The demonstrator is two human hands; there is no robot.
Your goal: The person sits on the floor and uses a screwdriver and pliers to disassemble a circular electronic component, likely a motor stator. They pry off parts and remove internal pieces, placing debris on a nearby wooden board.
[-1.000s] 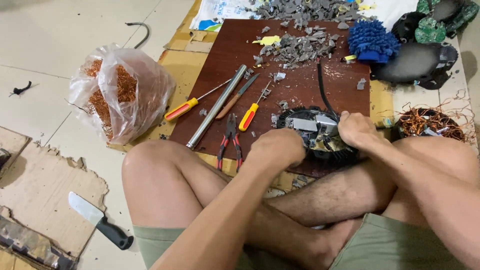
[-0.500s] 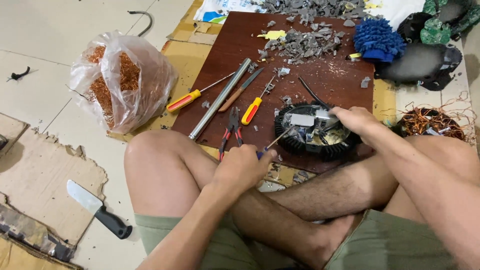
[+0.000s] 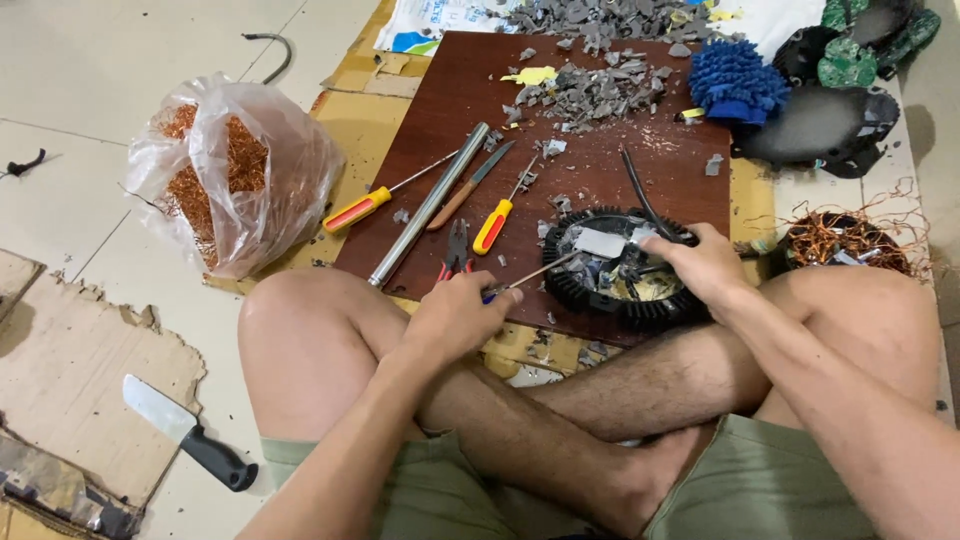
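A black ribbed round motor part lies on the brown board's near edge. The right hand clasps its rim; the left hand grips a thin screwdriver poking inside. Beyond lie grey plastic chips.

Pale tiled floor under torn cardboard and a brown board, evenly lit.

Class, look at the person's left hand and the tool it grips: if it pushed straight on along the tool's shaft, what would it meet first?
The left hand points its screwdriver up and right. Its tip already lies at the pale plate inside the black ring-shaped motor part, so that would probably come first; depth is hard to judge.
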